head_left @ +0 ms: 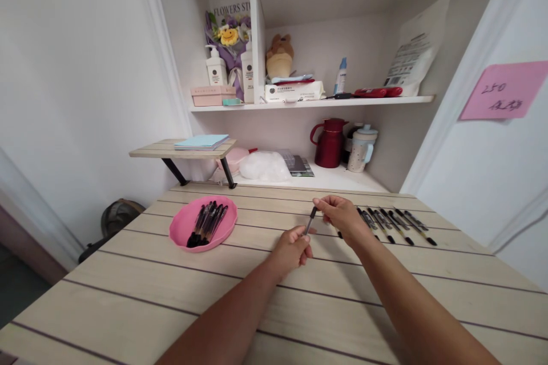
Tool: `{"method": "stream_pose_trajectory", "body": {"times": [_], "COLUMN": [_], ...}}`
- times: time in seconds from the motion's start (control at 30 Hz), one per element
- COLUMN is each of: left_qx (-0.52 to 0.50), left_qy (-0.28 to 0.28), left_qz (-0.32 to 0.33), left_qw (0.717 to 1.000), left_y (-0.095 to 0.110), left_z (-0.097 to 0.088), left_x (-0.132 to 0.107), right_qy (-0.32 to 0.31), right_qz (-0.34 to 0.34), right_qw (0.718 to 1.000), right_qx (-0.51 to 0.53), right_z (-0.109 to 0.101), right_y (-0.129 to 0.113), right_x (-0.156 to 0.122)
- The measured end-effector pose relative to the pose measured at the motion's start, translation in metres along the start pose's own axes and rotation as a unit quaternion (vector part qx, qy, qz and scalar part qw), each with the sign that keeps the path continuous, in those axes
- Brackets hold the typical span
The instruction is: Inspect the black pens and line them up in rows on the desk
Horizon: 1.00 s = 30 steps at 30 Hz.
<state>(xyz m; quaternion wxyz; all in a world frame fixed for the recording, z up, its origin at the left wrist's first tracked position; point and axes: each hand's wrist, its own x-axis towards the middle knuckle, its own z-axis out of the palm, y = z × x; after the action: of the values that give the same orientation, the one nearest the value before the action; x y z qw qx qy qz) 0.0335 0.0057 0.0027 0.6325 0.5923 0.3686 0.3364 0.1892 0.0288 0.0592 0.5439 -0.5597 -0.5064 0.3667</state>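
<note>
My left hand (pixel 291 248) is closed round the lower end of a black pen (pixel 311 219), held tilted above the wooden table (pixel 128 302). My right hand (pixel 340 215) pinches the pen's upper end with thumb and forefinger. Just right of my right hand, several black pens (pixel 396 225) lie side by side in a row on the table. To the left, a pink bowl (pixel 182 228) holds a bunch of several more black pens (pixel 208 222).
A small wooden riser (pixel 171 153) with a light blue notebook (pixel 201 141) stands at the table's back left. Behind are white shelves with a red jug (pixel 329 142), a pale mug (pixel 362 148), bottles and a plush toy. A pink note (pixel 505 90) sticks on the right wall.
</note>
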Motion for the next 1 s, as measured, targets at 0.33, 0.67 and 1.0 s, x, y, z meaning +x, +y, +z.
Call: {"method": "stream_pose_trajectory", "body": {"times": [0.33, 0.67, 1.0], "left_qx": [0.005, 0.001, 0.003], "left_qy": [-0.009, -0.008, -0.005], "left_qz": [0.014, 0.016, 0.014], "left_qw": [1.000, 1.000, 1.000], "left_y": [-0.0007, -0.0005, 0.0004], "left_z": [-0.0008, -0.0009, 0.0001], "left_x": [0.0004, -0.0005, -0.0012], "right_qy": [-0.075, -0.110, -0.104], "right_qz": [0.026, 0.047, 0.041], "right_qw": [0.992, 0.988, 0.990], "right_qx": [0.093, 0.102, 0.086], "right_z": [-0.0031, -0.0076, -0.0080], "right_y": [-0.0043, 0.0004, -0.0020], "right_x": [-0.0034, -0.0022, -0.0034]}}
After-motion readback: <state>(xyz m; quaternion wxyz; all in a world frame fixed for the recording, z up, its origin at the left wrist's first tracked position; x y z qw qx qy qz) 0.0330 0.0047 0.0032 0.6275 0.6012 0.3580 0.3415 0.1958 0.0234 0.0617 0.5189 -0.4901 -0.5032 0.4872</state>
